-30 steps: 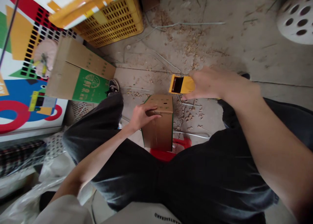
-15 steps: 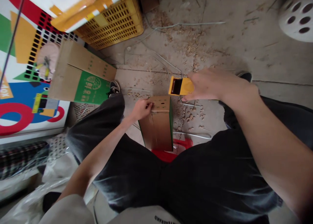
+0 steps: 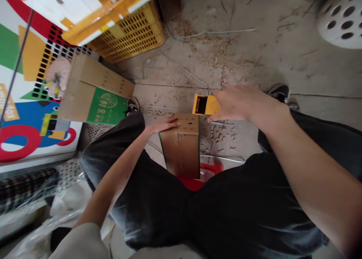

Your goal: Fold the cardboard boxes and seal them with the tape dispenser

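Observation:
A small cardboard box point(image 3: 182, 153) stands between my legs, with tape along its near side and a dark hole in its top. My left hand point(image 3: 166, 124) lies flat on the box's top left part, fingers stretched out and holding nothing. Just beyond the box's right edge, my right hand point(image 3: 236, 102) grips a yellow tape dispenser point(image 3: 210, 104). The dispenser's open, dark end points left, above the far right corner of the box. My palm hides the rest of it.
A larger green-and-brown carton point(image 3: 98, 95) stands at the left, beside my shoe. Behind it is a yellow plastic crate point(image 3: 132, 32) with a taped white foam box point(image 3: 85, 6) above. Wood shavings and wire point(image 3: 215, 32) litter the floor. A white perforated tub point(image 3: 342, 21) is far right.
My left hand has gone from bent fingers at the box's top edge to lying flat on it. The right hand with the tape dispenser has shifted slightly left and nearer.

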Demonstrator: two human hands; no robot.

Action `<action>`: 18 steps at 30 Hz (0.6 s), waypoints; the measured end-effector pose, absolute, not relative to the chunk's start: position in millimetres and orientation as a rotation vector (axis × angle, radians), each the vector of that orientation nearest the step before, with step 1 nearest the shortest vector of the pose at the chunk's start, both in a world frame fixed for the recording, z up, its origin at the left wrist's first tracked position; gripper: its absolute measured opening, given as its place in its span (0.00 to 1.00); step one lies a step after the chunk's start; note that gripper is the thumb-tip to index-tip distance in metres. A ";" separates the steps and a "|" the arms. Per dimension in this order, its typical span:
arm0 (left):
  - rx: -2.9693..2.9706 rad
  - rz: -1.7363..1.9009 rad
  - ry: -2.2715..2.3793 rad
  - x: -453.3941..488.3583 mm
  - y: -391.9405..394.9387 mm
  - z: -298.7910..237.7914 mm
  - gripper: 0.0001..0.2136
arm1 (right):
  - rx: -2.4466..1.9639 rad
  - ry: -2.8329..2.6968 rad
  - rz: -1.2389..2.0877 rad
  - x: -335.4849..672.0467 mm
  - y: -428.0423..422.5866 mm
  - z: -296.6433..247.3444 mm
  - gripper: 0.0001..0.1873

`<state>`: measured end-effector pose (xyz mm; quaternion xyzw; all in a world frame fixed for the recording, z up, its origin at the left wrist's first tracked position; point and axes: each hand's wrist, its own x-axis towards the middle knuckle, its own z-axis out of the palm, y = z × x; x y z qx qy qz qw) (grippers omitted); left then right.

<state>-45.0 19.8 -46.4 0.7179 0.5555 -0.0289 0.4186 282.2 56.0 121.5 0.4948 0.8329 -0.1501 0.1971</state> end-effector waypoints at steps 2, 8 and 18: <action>1.806 -0.078 1.378 -39.1 18.0 -44.7 0.27 | 1.387 2.332 -0.426 282.9 56.1 120.0 0.37; 2.014 -0.082 1.160 -20.1 12.8 -28.7 0.16 | 1.377 2.359 -0.415 283.0 56.5 119.4 0.37; 2.033 -0.355 1.438 -17.0 25.5 -43.6 0.22 | 1.374 2.371 -0.396 280.7 55.5 121.1 0.36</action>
